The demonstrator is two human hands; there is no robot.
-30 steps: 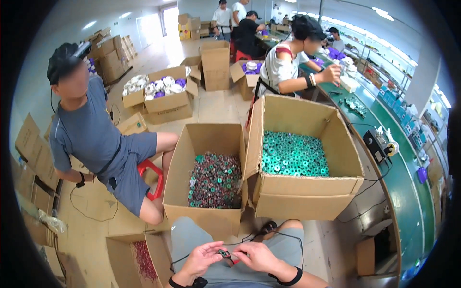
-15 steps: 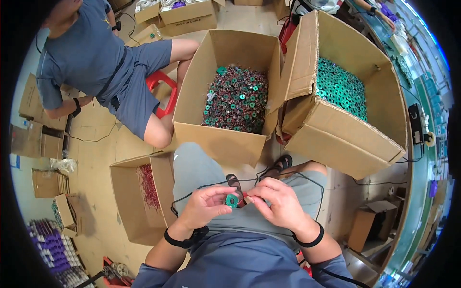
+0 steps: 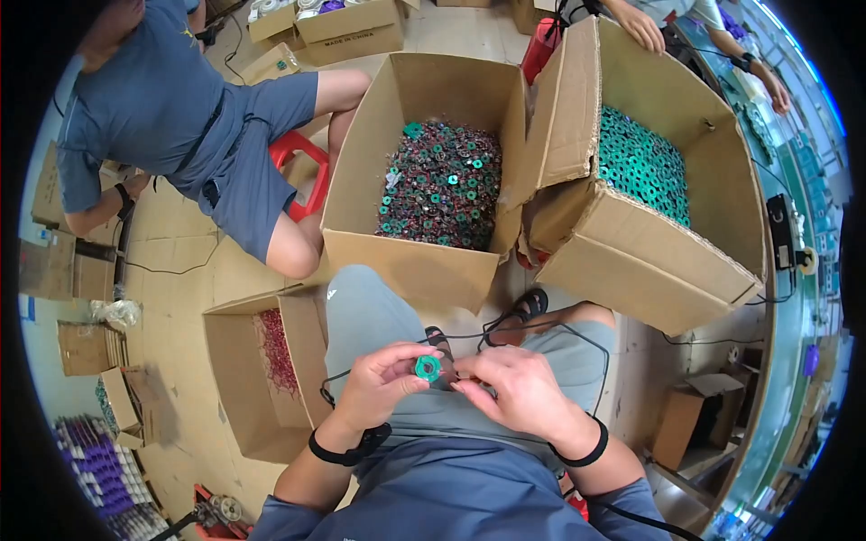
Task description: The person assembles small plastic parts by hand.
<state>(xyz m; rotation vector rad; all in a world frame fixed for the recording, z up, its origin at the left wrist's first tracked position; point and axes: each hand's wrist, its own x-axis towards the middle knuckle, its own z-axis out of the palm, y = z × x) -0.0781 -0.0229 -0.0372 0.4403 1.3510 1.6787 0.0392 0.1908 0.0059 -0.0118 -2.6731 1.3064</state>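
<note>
Above my lap, my left hand pinches a small green ring-shaped circuit board by its edge, between thumb and fingers. Just to the right of it, my right hand has its thumb and fingertips pressed together. Anything between those fingertips is too small to make out. The two hands are close together but do not clearly touch. In front of my knees stands a cardboard box of mixed green rings and dark reddish wired pieces. By my left knee, another open box holds thin red wires.
A larger box of green round boards stands front right. A person sits at front left on a red stool. Another person's hand rests on the large box's far rim. A workbench runs along the right; a black cable crosses my legs.
My left hand has shifted slightly left and up with the ring, which is turned a little. Red wire seen between my hands no longer shows. A co-worker's hand has come onto the far box rim.
</note>
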